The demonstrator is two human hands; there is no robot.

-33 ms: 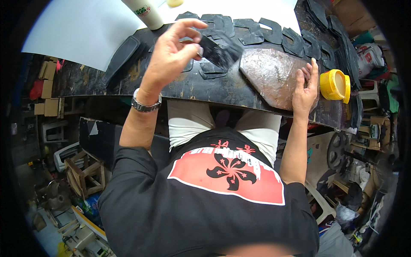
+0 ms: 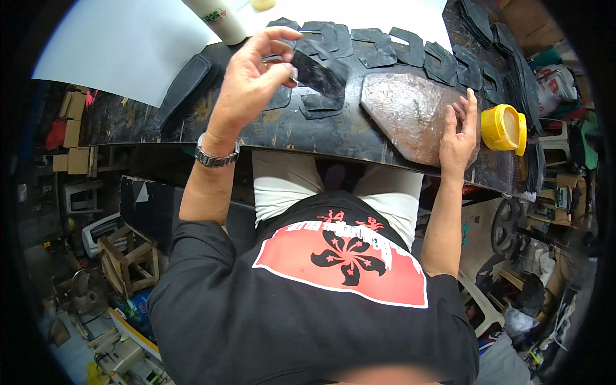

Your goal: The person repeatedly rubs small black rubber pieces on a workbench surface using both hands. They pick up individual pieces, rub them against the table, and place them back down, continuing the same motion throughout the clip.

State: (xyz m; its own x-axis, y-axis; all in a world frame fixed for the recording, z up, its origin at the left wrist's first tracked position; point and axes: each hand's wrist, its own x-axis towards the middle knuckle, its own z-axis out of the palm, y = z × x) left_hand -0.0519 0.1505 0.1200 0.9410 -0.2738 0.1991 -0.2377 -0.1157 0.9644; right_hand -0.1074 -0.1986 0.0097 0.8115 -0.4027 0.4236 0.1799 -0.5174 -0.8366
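My left hand (image 2: 256, 74) is raised over the worktable, its thumb and fingers pinched on the end of a black flat piece (image 2: 319, 72) that looks like leather or rubber. Motion blurs the far end of that piece. Under it and around it lie more black cut pieces (image 2: 321, 106), some with rectangular openings. To the right, my right hand (image 2: 459, 131) rests on the edge of a worn, glossy brownish board (image 2: 407, 112), fingers stretched out and holding nothing. Just beyond that hand sits an open yellow tub (image 2: 504, 127) of pale paste.
Black cut-out pieces (image 2: 439, 63) line the back of the table (image 2: 141, 122). A pale cup-shaped container (image 2: 218, 19) stands at back left, by a white sheet (image 2: 122, 45) and a long black sole-shaped piece (image 2: 183, 90). Stacked black pieces (image 2: 520, 77) lie at far right. A wooden stool (image 2: 131, 256) stands lower left.
My left hand has shifted slightly left, carrying the black flat piece with it away from the brownish board. My right hand stays nearly still on the board.
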